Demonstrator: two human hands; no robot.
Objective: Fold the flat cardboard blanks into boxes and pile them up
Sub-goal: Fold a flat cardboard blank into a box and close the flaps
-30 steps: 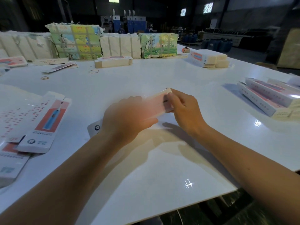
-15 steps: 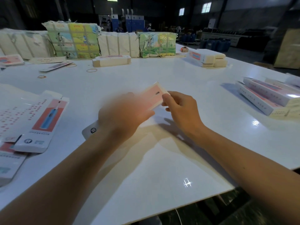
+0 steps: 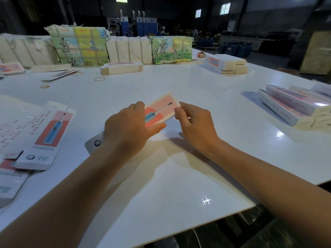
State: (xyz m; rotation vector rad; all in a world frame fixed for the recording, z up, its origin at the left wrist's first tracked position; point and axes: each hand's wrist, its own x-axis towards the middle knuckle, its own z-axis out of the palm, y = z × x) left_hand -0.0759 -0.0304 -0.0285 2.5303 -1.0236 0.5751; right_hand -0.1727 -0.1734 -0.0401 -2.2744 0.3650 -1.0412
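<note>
A long white and pink toothbrush carton is held just above the white table in the middle. My left hand grips its middle, thumb under the near side, and hides much of its length; its near end pokes out below my wrist. My right hand pinches the carton's far right end with curled fingers. Flat blanks with the same print lie in a spread at the left. Folded boxes are piled at the right.
Wrapped bundles line the table's far edge. A short stack of blanks and another pile of boxes sit in front of them. Rubber bands lie at the far left. The table's near edge runs diagonally at lower right.
The carton has turned its printed pink face up towards me and risen slightly. My right hand shifted from the end flap to the carton's far right corner.
</note>
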